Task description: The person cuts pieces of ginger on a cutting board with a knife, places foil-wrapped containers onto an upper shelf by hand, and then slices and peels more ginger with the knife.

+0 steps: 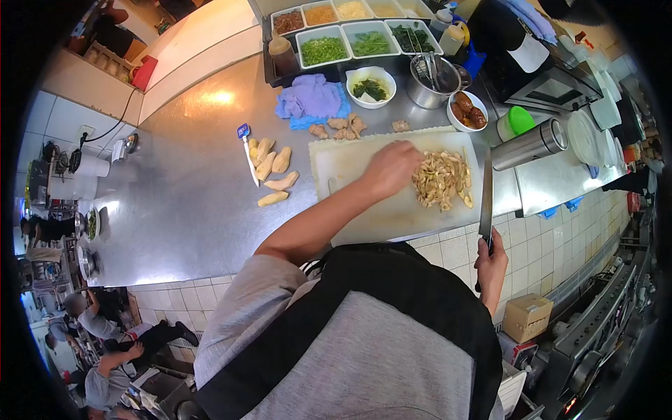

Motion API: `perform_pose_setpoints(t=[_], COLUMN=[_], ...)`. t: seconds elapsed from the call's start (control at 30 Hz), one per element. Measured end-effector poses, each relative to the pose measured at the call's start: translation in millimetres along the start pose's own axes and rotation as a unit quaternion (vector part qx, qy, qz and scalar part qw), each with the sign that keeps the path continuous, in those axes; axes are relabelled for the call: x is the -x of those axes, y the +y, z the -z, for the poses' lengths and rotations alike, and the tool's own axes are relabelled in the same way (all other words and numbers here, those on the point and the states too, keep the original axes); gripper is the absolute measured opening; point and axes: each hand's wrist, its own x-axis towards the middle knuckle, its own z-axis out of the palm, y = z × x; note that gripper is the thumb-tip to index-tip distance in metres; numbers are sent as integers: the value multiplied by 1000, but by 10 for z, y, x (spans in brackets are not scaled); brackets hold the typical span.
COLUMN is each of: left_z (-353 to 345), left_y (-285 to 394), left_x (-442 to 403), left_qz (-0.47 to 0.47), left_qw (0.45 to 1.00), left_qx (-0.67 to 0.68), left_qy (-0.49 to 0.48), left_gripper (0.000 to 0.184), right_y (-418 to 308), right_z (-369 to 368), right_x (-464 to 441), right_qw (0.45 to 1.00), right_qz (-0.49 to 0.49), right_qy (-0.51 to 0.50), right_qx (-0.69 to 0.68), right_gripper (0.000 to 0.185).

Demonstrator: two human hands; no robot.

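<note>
My left hand [393, 169] is over the white cutting board [364, 213], at the left edge of a pile of sliced ginger [444, 180]. Its fingers are curled downward, and whatever is under them is hidden. To the right of the board, my right hand [493, 266] grips the dark handle of a knife [486, 199], whose long blade points away from me. Unpeeled ginger pieces [343, 128] lie along the board's far edge. Several peeled ginger pieces [269, 168] rest on the steel counter to the left, beside a small white-bladed peeling knife [250, 157] with a blue handle.
Behind the board are purple and blue cloths [311, 100], a white bowl of greens [371, 87], a steel pot [432, 84] and a bowl of brown eggs [467, 112]. Topping trays [322, 47] line the back. A steel flask [530, 143] lies at right. Other people [105, 322] are at lower left.
</note>
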Motion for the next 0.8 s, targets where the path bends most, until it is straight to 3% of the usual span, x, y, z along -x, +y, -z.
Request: perform_pose_setpoints(t=[0.1, 0.23, 0.27, 0.37, 0.43, 0.53, 0.57, 0.6, 0.63, 0.73, 0.8], left_z=[215, 431, 410, 324, 328, 423, 481, 548, 611, 748, 622], left_y=[-433, -690, -710, -781, -819, -812, -802, -762, -665, -204, -37], left_x=[222, 152, 116, 31, -3, -16, -3, 52, 91, 217, 346], left_qz=[99, 177, 169, 158, 169, 242, 269, 289, 300, 334, 363], left_qw=[992, 972, 969, 959, 953, 965, 935, 866, 762, 640, 675], left_qx=[-53, -124, -152, -219, -239, 10, 205, 392, 563, 687, 640], left_qy=[48, 90, 91, 84, 72, 101, 109, 111, 109, 78, 57], left_gripper=[13, 9, 10, 15, 20, 25, 28, 31, 34, 34, 33], right_y=[-210, -381, -316, -497, -563, -534, -551, -557, -572, -745, -791], right_z=[32, -72, -148, -236, -237, -304, -318, -330, -339, -315, -307], right_x=[103, 156, 125, 119, 83, 60, 65, 75, 80, 60, 43], right_qw=[980, 972, 969, 961, 954, 912, 894, 872, 847, 859, 883], right_qz=[-23, 7, 86, 104, 45, 31, 39, 45, 51, 38, 15], right_qy=[-95, -224, -228, -256, -282, -278, -269, -259, -247, -250, -267], right_qx=[-175, -75, -29, -1, -87, -299, -357, -414, -468, -446, -386], right_gripper=[32, 32, 29, 27, 26, 19, 17, 16, 16, 18, 18])
